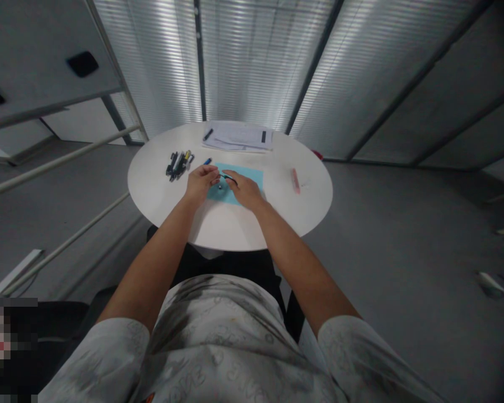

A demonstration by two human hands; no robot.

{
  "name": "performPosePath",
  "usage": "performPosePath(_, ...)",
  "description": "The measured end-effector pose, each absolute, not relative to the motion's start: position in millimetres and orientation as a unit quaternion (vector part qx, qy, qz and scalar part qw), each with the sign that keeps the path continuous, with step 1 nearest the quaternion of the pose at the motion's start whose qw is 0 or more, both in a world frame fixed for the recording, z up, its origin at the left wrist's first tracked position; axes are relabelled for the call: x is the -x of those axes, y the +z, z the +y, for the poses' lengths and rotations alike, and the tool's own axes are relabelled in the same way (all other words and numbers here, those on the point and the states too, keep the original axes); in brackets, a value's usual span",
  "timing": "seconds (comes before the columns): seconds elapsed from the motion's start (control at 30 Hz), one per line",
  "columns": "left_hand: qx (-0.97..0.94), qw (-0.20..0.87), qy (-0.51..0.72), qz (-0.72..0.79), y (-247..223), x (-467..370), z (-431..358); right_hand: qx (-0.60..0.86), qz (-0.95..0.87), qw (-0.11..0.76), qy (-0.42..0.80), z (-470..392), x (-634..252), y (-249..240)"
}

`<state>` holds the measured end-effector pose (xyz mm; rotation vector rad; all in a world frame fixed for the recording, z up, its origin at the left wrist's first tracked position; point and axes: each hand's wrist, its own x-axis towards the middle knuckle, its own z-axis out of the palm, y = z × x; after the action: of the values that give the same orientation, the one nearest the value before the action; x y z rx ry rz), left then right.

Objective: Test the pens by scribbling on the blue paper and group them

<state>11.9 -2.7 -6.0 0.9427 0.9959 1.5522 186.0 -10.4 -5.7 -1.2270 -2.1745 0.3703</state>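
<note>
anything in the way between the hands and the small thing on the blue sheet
Nothing visible: the small object lies on the blue sheet, in the gap between the left hand and the right hand. The slim dark object in the right hand does not cover it, and the pens are off to the left.

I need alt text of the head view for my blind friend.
A person's left hand and right hand are close together over a light-blue sheet on a white table, the right holding a dark item too small to identify. Pens lie to the left, papers at the far side, and a pink item to the right.
</note>
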Motion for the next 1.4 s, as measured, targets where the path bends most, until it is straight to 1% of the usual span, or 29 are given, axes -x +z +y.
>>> performPosePath(0.2,-0.440,0.453,0.637,0.442,-9.7,-10.0,-1.7,0.492,-0.810,0.294,0.123,-10.5,-184.4,-4.4)
performPosePath(0.47,-0.502,0.386,0.623,0.460,-15.6,-9.5,-0.5,0.460,-0.827,0.306,0.104,-3.8,-184.6,-9.5)
performPosePath(0.57,-0.511,0.387,0.615,0.459,-15.6,-10.5,-1.1,0.453,-0.830,0.309,0.104,-1.2,-184.7,-11.9)
performPosePath(0.8,-0.476,0.436,0.615,0.453,-8.6,-15.3,-4.7,0.458,-0.827,0.309,0.107,-2.6,-185.1,-9.1)
performPosePath(0.93,-0.496,0.435,0.606,0.445,-9.7,-14.1,-4.7,0.459,-0.824,0.312,0.109,-4.1,-184.4,-7.8)
performPosePath(1.03,-0.543,0.382,0.582,0.468,-12.1,-12.0,-4.8,0.484,-0.811,0.313,0.101,-4.4,-184.1,-6.5)
performPosePath(1.2,-0.616,0.203,0.509,0.566,-14.5,-11.6,-11.5,0.558,-0.755,0.340,0.056,0.4,-189.0,-6.8)
performPosePath(1.27,-0.635,0.178,0.481,0.578,-15.6,-12.8,-14.3,0.570,-0.741,0.352,0.046,2.9,-191.4,-8.5)
performPosePath(1.4,-0.660,0.183,0.459,0.566,-19.9,-14.3,-13.9,0.570,-0.749,0.335,0.045,3.8,-192.3,-10.2)
